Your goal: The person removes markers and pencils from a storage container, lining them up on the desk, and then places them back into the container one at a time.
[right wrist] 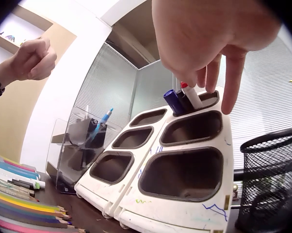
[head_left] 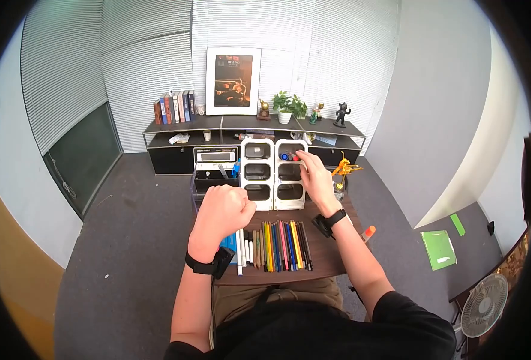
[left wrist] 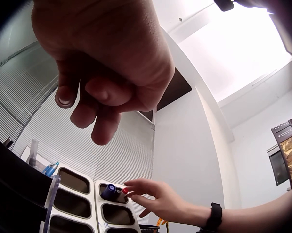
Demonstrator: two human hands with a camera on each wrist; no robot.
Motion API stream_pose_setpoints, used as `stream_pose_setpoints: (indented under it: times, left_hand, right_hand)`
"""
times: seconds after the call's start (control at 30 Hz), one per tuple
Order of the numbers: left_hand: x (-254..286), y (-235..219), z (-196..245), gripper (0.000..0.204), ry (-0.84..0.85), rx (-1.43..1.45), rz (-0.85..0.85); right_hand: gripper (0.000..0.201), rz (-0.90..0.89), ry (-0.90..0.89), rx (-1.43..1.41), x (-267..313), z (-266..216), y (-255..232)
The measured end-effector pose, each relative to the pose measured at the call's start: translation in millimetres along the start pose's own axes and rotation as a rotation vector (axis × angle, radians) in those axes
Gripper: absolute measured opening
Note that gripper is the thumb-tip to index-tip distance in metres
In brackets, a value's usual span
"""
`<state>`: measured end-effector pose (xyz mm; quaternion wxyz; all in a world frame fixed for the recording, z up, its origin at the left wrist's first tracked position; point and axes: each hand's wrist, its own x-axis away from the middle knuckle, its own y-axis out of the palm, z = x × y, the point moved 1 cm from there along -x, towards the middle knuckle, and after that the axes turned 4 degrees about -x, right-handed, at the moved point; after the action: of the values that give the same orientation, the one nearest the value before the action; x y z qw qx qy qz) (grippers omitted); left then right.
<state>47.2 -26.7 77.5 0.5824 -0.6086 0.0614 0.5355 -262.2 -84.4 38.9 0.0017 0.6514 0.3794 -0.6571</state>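
Two white-framed organizers (head_left: 258, 180) with dark compartments stand side by side on the table. My right hand (head_left: 317, 180) reaches over the far compartment of the right one, fingers mostly extended. Its fingertips are right at a red-capped marker (right wrist: 191, 94), which leans in that compartment. Beside that stand a blue marker (right wrist: 173, 102) and a dark marker (right wrist: 185, 100). My left hand (head_left: 222, 207) hovers before the left organizer, its fingers loosely curled with nothing visible in them. Colored pencils (head_left: 286, 246) lie in a row nearer me, next to several white markers (head_left: 241, 249).
Left of the organizers stands a clear-walled desk caddy (right wrist: 63, 160) holding a blue pen (right wrist: 107, 115). A black mesh cup (right wrist: 269, 184) is on the right. An orange-capped item (head_left: 369, 232) is by my right forearm. A low cabinet (head_left: 175, 157) stands beyond the table.
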Motion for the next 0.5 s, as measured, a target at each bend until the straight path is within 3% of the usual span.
stream_pose_setpoints:
  times: [0.23, 0.3, 0.37, 0.5]
  left_hand:
    - [-0.3, -1.4, 2.0, 0.030, -0.010, -0.009, -0.011]
    - [-0.3, -2.4, 3.6, 0.029, -0.004, 0.003, -0.002]
    - [-0.7, -2.9, 3.7, 0.028, -0.011, 0.003, 0.009]
    - [-0.9, 0.2, 3.3, 0.027, 0.003, -0.003, -0.004]
  right_hand:
    - [0.012, 0.018, 0.172, -0.095, 29.2, -26.0, -34.1]
    - [0.012, -0.330, 0.448, -0.176, 50.0, -22.8, -42.1]
    - [0.023, -0.576, 0.527, -0.127, 73.3, -18.2, -47.0]
    - [0.029, -0.698, 0.551, -0.041, 115.4, 3.4, -31.0]
